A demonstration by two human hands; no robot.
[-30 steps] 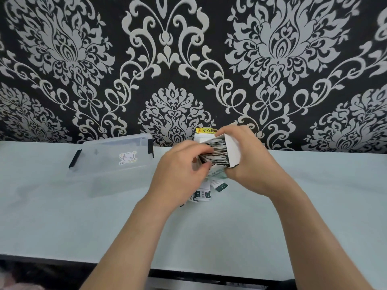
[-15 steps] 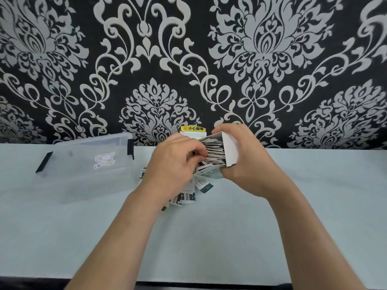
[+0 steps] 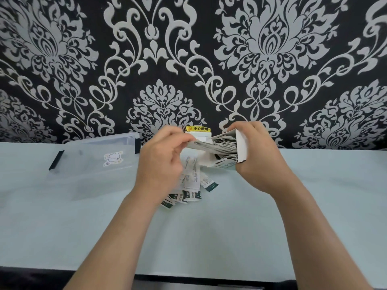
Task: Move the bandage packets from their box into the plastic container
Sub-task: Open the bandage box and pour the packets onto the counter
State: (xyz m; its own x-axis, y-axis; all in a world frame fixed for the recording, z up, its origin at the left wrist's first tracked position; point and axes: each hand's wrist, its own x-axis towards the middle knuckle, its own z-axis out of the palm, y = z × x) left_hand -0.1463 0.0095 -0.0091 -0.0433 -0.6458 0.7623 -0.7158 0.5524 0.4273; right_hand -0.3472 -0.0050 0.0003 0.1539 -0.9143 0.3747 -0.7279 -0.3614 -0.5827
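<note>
Several packets (image 3: 191, 182) partly behind left hand (image 3: 160, 164)

Table (image 3: 230, 237): wide bare strip at front and right. Plastic container (image 3: 94, 170) occupies left-rear, close against wall (image 3: 62, 80). Loose packets (image 3: 191, 185) litter the surface just right of the container. Left hand (image 3: 161, 164), pinching packet stack (image 3: 217, 144) at box (image 3: 240, 146) mouth, sits across the box-to-container line. Right hand (image 3: 263, 162) holds the box above the table.
</note>
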